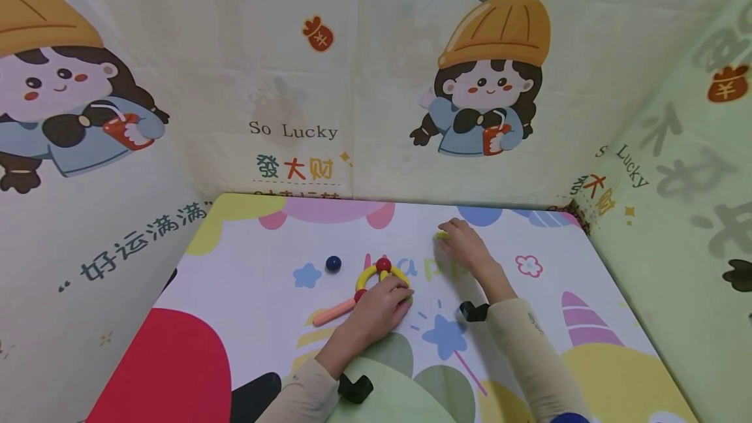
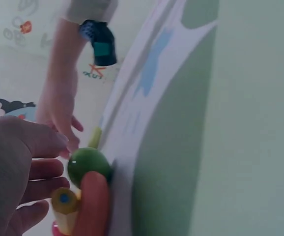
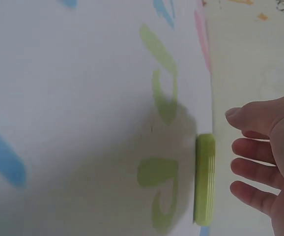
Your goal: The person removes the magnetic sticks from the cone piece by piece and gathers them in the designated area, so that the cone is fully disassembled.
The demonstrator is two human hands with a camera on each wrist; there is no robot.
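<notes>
My left hand [image 1: 378, 309] lies over a toy shape made of rods and balls, with its fingers loosely bent next to a green ball [image 2: 89, 167]. The shape has yellow curved rods [image 1: 367, 275], a red ball [image 1: 383, 265] at its far side, and a salmon rod [image 1: 333, 313] pointing toward the near left. Part of it is hidden under the hand. Farther off, my right hand [image 1: 464, 243] hovers by a light green rod [image 3: 204, 179] on the table. In the right wrist view its fingers are apart from that rod, with nothing between them.
A dark blue ball [image 1: 333, 264] sits left of the shape on the printed tabletop [image 1: 258, 305]. Printed cloth walls [image 1: 376, 83] rise behind and on both sides. Each wrist wears a black device, such as the one [image 1: 356, 389] at the left sleeve.
</notes>
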